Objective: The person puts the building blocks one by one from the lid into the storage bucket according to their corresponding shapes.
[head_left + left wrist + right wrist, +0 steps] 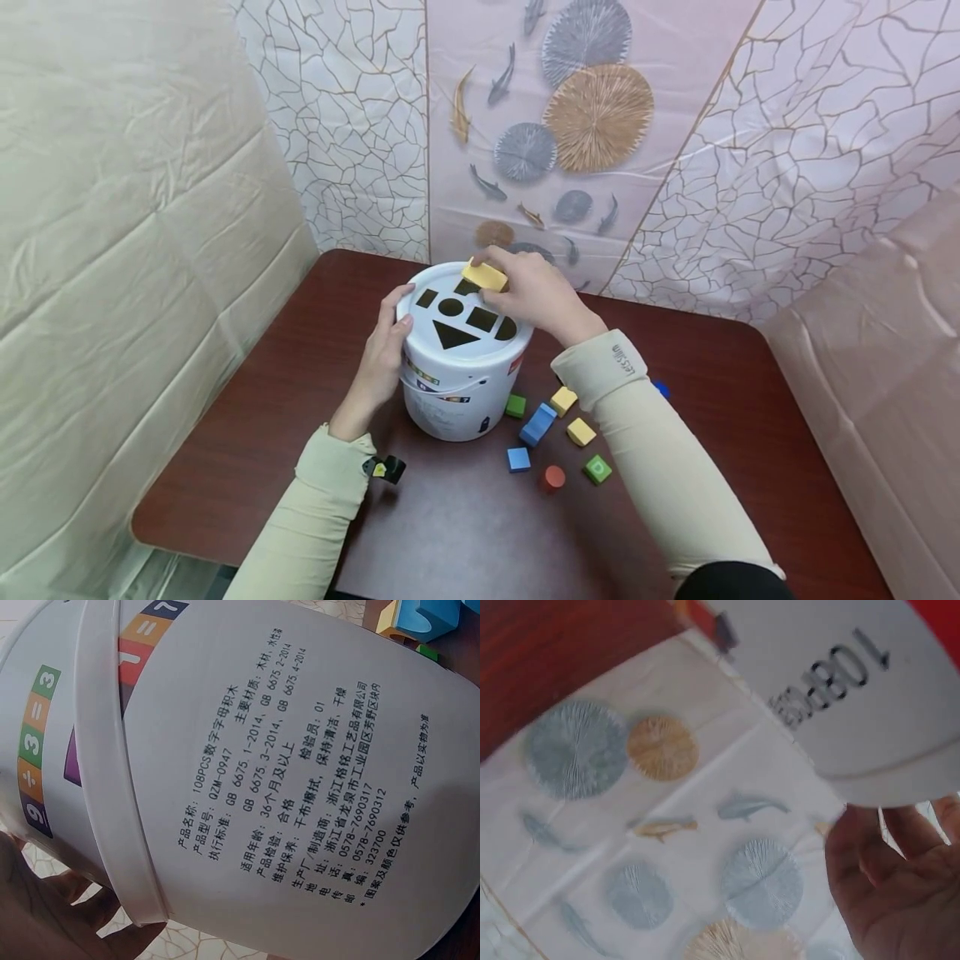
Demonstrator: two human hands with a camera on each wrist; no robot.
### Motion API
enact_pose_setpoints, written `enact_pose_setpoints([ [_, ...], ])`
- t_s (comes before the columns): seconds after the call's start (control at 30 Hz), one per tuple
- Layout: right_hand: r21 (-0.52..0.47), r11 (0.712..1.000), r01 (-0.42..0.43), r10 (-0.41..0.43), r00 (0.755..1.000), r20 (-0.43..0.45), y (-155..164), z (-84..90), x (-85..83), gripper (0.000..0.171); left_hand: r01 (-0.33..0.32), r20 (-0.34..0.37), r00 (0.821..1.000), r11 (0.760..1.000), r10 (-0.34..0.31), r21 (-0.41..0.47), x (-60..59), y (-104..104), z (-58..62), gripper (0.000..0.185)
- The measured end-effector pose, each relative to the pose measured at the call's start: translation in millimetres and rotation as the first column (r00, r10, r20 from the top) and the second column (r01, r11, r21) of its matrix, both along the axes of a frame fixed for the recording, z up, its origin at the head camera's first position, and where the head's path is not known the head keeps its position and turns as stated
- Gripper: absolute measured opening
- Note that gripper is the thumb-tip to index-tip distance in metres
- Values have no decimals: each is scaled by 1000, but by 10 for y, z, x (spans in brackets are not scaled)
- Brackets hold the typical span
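A white bucket [453,392] stands on the dark red table [247,433]; its lid [423,318] has several shaped holes. My left hand [382,354] grips the bucket's left side just under the rim. My right hand [528,292] reaches over the lid's far edge and pinches a yellow block [484,276] above a hole. In the left wrist view the bucket's printed wall [300,787] fills the frame. The right wrist view, blurred, shows the bucket [870,682] and my palm [900,885].
Loose blocks lie right of the bucket: a green one [515,406], two yellow ones [563,400] [581,432], blue ones [537,424] [518,459], a red cylinder [554,477], a green cube [597,469]. Patterned sheets wall the table.
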State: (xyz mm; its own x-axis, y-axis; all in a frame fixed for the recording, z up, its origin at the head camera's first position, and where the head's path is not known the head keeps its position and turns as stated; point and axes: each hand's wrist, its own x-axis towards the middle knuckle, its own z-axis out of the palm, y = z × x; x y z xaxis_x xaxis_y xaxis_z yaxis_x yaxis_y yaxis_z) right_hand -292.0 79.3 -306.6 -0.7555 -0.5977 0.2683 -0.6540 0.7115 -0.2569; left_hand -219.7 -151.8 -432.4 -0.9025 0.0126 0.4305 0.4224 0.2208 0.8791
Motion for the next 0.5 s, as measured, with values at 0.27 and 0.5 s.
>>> enact_pose_setpoints([
  [0.27, 38, 999, 14, -8, 988, -154, 33, -37, -16, 36, -10, -7, 1000, 1000, 10, -6, 1, 8, 6, 52],
  [0.5, -7, 999, -50, 49, 988, -145, 19, -97, -21, 29, -17, -1, 1000, 1000, 17, -9, 7, 1, -12, 52],
])
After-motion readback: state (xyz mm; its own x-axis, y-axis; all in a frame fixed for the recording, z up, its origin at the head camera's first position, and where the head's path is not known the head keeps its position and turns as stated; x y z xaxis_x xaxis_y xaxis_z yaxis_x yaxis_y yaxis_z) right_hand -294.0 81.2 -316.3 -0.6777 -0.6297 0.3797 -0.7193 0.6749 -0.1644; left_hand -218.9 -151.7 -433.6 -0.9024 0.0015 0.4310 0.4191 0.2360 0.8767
